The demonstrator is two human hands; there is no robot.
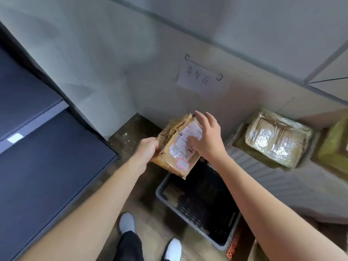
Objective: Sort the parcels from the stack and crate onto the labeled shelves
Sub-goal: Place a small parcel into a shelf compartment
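Parcel (175, 147) (taped, labelled) above grey crate (207, 204)

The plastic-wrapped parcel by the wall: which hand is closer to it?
Right. The right hand rests on the brown parcel, just left of the plastic-wrapped parcel; the left hand grips the brown parcel's opposite side, farther away.

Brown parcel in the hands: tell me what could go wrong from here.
1. The left hand grips the parcel by one edge only, while the right hand lies flat on top; it could slip and fall into the crate below.
2. The right hand covers part of the label, so it might be misread and shelved wrongly.
3. The cardboard looks crumpled; a tight squeeze may tear it.
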